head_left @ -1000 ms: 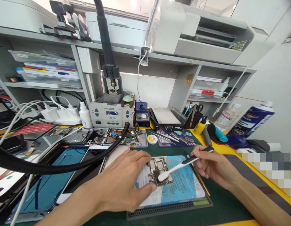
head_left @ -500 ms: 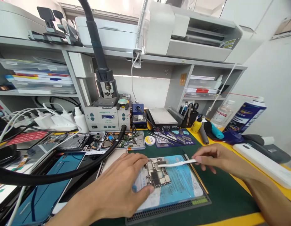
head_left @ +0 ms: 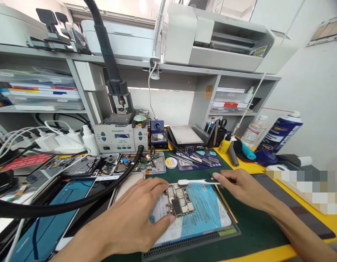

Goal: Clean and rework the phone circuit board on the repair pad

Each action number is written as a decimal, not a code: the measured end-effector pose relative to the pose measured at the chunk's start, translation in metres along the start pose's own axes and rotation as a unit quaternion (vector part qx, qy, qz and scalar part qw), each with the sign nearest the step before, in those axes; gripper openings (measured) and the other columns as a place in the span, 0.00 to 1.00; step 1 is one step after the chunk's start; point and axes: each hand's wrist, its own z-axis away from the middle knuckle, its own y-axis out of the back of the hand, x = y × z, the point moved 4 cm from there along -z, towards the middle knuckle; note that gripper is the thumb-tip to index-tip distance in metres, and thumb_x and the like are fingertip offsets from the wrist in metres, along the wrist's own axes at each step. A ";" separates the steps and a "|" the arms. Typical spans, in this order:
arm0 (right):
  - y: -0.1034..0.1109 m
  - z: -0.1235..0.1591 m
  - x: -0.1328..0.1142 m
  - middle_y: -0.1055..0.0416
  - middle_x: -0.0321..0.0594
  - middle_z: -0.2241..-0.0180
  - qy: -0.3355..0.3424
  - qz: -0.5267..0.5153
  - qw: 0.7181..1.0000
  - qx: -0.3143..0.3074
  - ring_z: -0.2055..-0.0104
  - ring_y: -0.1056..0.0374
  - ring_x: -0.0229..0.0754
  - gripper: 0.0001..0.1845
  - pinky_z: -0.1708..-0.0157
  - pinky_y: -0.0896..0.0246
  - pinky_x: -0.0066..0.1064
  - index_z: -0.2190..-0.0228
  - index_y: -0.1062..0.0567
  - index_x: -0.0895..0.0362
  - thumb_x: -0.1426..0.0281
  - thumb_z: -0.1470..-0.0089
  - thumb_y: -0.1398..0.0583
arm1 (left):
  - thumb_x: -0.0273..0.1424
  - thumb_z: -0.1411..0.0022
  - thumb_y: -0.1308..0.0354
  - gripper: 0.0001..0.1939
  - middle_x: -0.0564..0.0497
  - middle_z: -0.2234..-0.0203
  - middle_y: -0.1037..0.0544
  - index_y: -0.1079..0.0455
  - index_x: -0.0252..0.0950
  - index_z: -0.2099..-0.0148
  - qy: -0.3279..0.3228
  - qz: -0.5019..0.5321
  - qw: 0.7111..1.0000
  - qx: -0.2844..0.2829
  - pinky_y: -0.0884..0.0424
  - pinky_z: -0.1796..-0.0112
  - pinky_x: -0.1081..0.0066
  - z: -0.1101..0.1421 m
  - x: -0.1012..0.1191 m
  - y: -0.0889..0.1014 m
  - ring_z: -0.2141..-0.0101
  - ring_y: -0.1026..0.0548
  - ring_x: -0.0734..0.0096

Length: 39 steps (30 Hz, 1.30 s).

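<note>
A phone circuit board (head_left: 177, 201) lies on a blue and white pad (head_left: 202, 209), which rests on a dark mat. My left hand (head_left: 141, 214) comes in from the left, its thumb at the board's lower edge and its fingertips at the upper left corner, gripping the board between them. Pinched in my right hand (head_left: 236, 183) is a toothbrush (head_left: 195, 182) with a white head and a dark handle. The brush head is at the board's upper edge; whether it touches cannot be made out. A thin gold-coloured tool (head_left: 227, 203) lies along the pad's right side.
Loose phone parts fill a tray (head_left: 157, 162) behind the left hand. A black hose (head_left: 75, 207) crosses the left side over phone panels. Behind stand a rework station (head_left: 121, 137), a flat heating plate (head_left: 186, 134) and a blue spray can (head_left: 280, 131).
My right hand has turned the toothbrush and shifted it up and slightly left, from over the board to its upper edge. The dark bristles no longer show. My left hand keeps its grip.
</note>
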 end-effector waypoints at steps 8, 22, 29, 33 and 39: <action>0.006 -0.001 0.004 0.54 0.31 0.80 0.014 0.016 0.999 0.024 0.78 0.56 0.36 0.29 0.75 0.65 0.35 0.81 0.42 0.54 0.52 0.33 0.46 | 0.47 0.33 0.46 0.34 0.40 0.36 0.31 0.35 0.32 0.33 0.007 -0.009 1.000 -0.024 0.35 0.37 0.47 -0.002 0.003 0.000 0.38 0.33 0.44; 0.002 -0.004 0.007 0.53 0.31 0.81 0.037 0.020 0.999 0.011 0.79 0.54 0.36 0.32 0.77 0.63 0.34 0.83 0.40 0.55 0.49 0.34 0.48 | 0.44 0.34 0.44 0.32 0.39 0.39 0.28 0.32 0.30 0.35 -0.008 -0.011 1.000 -0.006 0.34 0.38 0.49 -0.002 0.007 0.002 0.41 0.29 0.46; 0.001 -0.004 0.008 0.51 0.31 0.80 0.037 0.025 0.999 0.027 0.79 0.53 0.36 0.30 0.77 0.63 0.34 0.81 0.39 0.55 0.50 0.33 0.47 | 0.45 0.34 0.44 0.32 0.39 0.38 0.28 0.33 0.30 0.35 -0.011 -0.007 1.000 -0.008 0.32 0.39 0.50 -0.002 0.006 0.003 0.40 0.29 0.46; 0.001 -0.005 0.007 0.52 0.31 0.80 0.034 0.028 0.998 0.046 0.79 0.54 0.36 0.30 0.76 0.63 0.34 0.81 0.43 0.54 0.50 0.33 0.48 | 0.45 0.34 0.44 0.32 0.39 0.39 0.28 0.32 0.30 0.35 -0.014 -0.011 1.000 -0.005 0.33 0.39 0.51 -0.003 0.006 0.003 0.41 0.29 0.47; -0.002 -0.002 0.005 0.51 0.31 0.81 0.043 0.019 0.999 0.017 0.79 0.54 0.36 0.31 0.77 0.62 0.33 0.82 0.41 0.55 0.49 0.34 0.47 | 0.45 0.34 0.44 0.31 0.40 0.39 0.28 0.32 0.32 0.36 -0.012 -0.011 1.000 -0.003 0.32 0.39 0.51 -0.001 0.005 0.002 0.41 0.29 0.47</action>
